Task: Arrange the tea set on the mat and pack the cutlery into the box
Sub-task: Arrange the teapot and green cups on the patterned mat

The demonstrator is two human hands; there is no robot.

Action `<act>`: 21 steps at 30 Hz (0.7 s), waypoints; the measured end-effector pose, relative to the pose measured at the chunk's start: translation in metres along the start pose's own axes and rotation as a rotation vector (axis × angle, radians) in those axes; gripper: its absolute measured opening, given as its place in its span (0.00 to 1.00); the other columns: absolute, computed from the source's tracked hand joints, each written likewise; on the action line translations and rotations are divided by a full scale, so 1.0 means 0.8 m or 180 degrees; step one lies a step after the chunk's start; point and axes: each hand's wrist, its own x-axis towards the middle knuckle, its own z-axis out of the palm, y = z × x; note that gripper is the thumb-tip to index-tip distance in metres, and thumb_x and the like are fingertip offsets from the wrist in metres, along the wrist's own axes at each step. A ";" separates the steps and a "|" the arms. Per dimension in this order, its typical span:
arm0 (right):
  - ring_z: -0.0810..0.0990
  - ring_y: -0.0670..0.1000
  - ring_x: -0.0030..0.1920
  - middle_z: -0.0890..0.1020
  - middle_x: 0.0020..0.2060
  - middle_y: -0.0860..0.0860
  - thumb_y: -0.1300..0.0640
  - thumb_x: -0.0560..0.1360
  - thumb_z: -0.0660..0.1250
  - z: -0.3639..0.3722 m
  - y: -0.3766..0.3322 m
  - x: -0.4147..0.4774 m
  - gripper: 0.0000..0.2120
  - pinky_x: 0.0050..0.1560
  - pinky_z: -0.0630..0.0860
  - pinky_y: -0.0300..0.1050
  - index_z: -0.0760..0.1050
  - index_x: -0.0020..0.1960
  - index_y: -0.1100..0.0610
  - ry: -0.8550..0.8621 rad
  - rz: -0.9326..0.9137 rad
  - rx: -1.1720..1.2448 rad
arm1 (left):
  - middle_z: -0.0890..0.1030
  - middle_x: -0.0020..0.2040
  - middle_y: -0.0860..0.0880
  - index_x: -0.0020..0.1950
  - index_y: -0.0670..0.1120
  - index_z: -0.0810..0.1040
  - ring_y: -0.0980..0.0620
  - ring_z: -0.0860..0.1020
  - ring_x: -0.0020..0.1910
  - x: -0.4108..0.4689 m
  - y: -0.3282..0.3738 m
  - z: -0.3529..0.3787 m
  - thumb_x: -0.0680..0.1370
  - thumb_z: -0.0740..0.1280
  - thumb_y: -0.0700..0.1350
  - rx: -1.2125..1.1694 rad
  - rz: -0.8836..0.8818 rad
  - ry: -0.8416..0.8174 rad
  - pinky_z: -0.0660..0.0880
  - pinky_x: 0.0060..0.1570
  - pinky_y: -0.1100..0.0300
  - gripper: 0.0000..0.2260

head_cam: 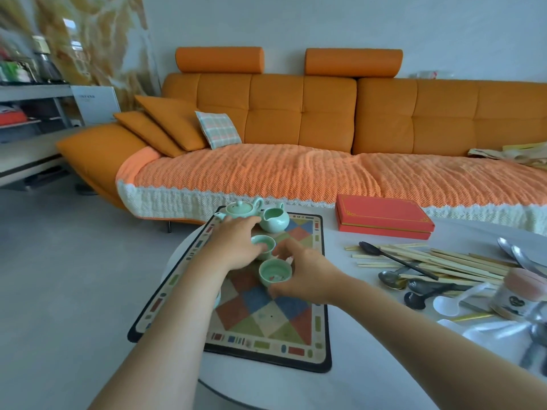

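A colourful diamond-patterned mat lies on the white round table. At its far end stand a pale green teapot and a green pitcher. My left hand grips a small green cup by its rim. My right hand holds a second green cup just in front of it, fingers around its side. A closed red box sits at the table's far right. Chopsticks, dark spoons and white plastic spoons lie piled to the right.
A round tin with a pink lid stands among the cutlery, with metal spoons behind it. An orange sofa runs behind the table. The mat's left corner overhangs the table edge above grey floor.
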 end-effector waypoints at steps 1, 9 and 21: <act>0.75 0.41 0.44 0.75 0.51 0.39 0.42 0.64 0.77 0.005 -0.004 0.002 0.30 0.42 0.71 0.38 0.69 0.61 0.45 0.0004 -0.0032 0.0029 | 0.76 0.65 0.53 0.71 0.55 0.69 0.48 0.68 0.66 -0.005 -0.004 -0.010 0.76 0.68 0.55 -0.0215 -0.0021 0.0072 0.67 0.63 0.52 0.24; 0.74 0.51 0.53 0.69 0.58 0.46 0.39 0.68 0.63 0.010 -0.021 0.004 0.27 0.50 0.74 0.49 0.66 0.64 0.47 0.0152 -0.0882 -0.0534 | 0.75 0.58 0.60 0.62 0.58 0.77 0.59 0.74 0.55 -0.069 -0.025 -0.024 0.75 0.65 0.46 -0.0695 0.0064 -0.0133 0.72 0.56 0.59 0.16; 0.80 0.46 0.44 0.76 0.59 0.46 0.44 0.71 0.73 0.021 -0.003 0.064 0.28 0.44 0.77 0.44 0.64 0.65 0.47 0.0090 0.0244 0.0165 | 0.74 0.58 0.56 0.62 0.57 0.74 0.51 0.67 0.63 -0.083 -0.001 -0.013 0.71 0.67 0.61 0.0446 0.0444 -0.0303 0.61 0.61 0.56 0.22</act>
